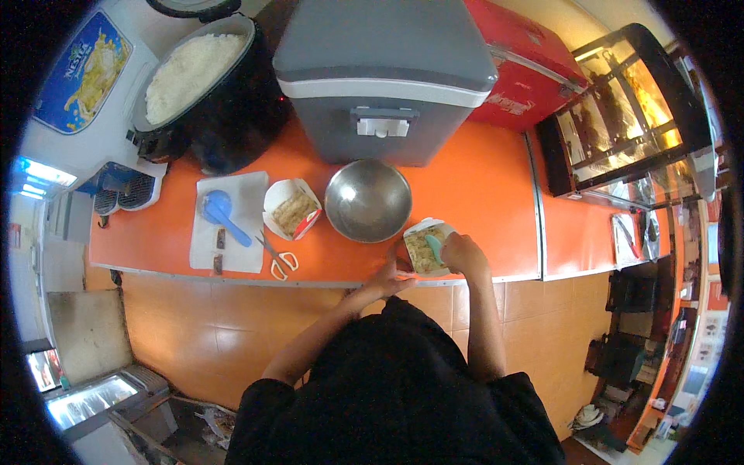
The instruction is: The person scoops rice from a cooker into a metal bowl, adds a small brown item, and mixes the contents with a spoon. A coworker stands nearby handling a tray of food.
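My right hand [463, 254] grips a mint-green spoon or scoop [434, 246], its head pressed on the pale brown food in a paper food box [422, 251]. The box sits near the front edge of the orange counter. Against its left side rests my left hand [390, 275], steadying it. Just beyond is a stainless steel bowl [368, 201] with nothing visible inside. A second paper box [292, 210], also filled with pale brown food, stands left of the bowl. Scissors [277, 256] with white handles lie open beside it.
A blue rice paddle [229, 224] and small dark packets lie on a white cloth [250, 183]. Behind stand a large cooker of white rice [195, 75], a grey cooler box [381, 122] and a red cooler [523, 70]. A lit glass display warmer [628, 110] occupies the right end.
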Demonstrator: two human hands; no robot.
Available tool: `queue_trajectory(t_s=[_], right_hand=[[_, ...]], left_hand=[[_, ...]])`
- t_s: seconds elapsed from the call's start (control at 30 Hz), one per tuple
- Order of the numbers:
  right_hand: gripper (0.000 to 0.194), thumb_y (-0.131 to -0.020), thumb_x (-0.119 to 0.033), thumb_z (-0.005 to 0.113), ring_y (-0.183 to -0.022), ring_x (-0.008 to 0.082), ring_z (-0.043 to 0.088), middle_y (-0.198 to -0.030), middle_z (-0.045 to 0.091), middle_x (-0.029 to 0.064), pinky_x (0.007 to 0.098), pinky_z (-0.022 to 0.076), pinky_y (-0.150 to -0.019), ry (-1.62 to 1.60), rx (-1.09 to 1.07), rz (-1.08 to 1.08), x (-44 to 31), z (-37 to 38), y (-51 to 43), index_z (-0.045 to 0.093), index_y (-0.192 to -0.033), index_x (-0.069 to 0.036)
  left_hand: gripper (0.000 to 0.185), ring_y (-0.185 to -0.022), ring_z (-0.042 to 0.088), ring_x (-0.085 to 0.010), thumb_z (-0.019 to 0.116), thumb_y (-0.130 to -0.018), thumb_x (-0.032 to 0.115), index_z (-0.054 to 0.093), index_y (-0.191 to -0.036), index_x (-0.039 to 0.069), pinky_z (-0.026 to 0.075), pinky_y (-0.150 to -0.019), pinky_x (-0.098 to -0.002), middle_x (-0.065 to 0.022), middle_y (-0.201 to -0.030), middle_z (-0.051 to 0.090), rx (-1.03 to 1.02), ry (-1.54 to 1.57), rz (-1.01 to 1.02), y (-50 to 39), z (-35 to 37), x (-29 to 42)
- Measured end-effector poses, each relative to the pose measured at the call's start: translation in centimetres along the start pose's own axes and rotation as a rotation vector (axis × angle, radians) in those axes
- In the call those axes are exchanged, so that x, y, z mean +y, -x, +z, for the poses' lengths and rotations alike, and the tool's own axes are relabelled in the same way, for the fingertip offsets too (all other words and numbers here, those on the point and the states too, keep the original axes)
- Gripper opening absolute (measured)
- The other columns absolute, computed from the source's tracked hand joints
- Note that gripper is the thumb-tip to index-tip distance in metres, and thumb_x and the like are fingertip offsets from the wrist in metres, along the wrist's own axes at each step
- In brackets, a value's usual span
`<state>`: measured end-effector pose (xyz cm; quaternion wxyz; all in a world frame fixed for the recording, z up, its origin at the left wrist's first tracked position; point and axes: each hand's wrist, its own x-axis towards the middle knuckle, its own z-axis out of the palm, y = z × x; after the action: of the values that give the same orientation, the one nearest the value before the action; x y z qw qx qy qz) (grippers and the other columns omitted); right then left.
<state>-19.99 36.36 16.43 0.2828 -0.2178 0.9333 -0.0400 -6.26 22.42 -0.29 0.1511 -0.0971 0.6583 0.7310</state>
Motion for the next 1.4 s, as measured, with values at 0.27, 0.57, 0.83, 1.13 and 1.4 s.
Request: queue_trajectory(t_s=[0.27, 0.57, 0.83, 1.13, 1.4], right_hand=[[0.028, -0.082, -0.021, 0.051, -0.082, 0.0403, 0.066, -0.085, 0.065, 0.0269, 0.0484, 0.0529, -0.071, -0.123, -0.073, 0.130, 2.6, 0.6, -0.5, 0.064, -0.086, 0.004], [0.029, -0.086, -0.017, 0.050, -0.044, 0.0241, 0.061, -0.055, 0.059, 0.0173, 0.0357, 0.0481, -0.043, -0.047, 0.119, 0.096, 5.1, 2.3, -3.3, 0.062, -0.075, 0.007], [0.026, -0.082, -0.020, 0.052, -0.053, 0.0240, 0.063, -0.062, 0.062, 0.0182, 0.0380, 0.0498, -0.050, -0.160, -0.203, 0.111, 3.4, 1.1, -3.0, 0.061, -0.085, 0.004], [0.034, -0.087, -0.027, 0.063, -0.048, 0.0157, 0.059, -0.071, 0.065, 0.0133, 0.0308, 0.0451, -0.044, -0.335, 0.019, 0.211, 3.4, -8.4, 2.8, 0.061, -0.108, -0.001], [0.057, -0.063, -0.041, 0.083, -0.051, 0.0219, 0.058, -0.058, 0.058, 0.0104, 0.0385, 0.0431, -0.049, -0.034, 0.331, -0.030, 6.4, -3.5, 0.1, 0.066, -0.103, -0.004]], left_hand=[[0.095, -0.102, 0.063, -0.0317, 0.072, -0.081, 0.030, 0.006, -0.142, 0.000, 0.053, -0.087, -0.0382, -0.0230, -0.117, 0.057, 0.014, -0.006, 0.127, -2.6, 1.7, -2.9], [0.065, -0.102, 0.060, -0.0284, 0.073, -0.079, 0.031, 0.043, -0.127, -0.001, 0.050, -0.086, -0.0390, -0.0162, -0.115, 0.059, -0.012, -0.087, 0.107, -3.7, 2.9, -1.6], [0.055, -0.118, 0.046, -0.0275, 0.067, -0.082, 0.017, 0.046, -0.131, 0.004, 0.048, -0.092, -0.0369, -0.0157, -0.125, 0.047, -0.042, -0.305, 0.295, -0.9, 0.1, -1.7], [0.093, -0.120, 0.038, -0.0360, 0.083, -0.056, 0.016, 0.032, -0.132, 0.001, 0.031, -0.103, -0.0464, -0.0195, -0.126, 0.042, 1.404, -0.559, 0.148, 9.1, -12.9, -0.5], [0.114, -0.125, 0.038, -0.0338, 0.088, -0.052, 0.031, 0.023, -0.139, -0.002, 0.032, -0.102, -0.0487, -0.0221, -0.138, 0.037, 0.980, -0.536, 0.385, 8.5, -21.3, 2.1]])
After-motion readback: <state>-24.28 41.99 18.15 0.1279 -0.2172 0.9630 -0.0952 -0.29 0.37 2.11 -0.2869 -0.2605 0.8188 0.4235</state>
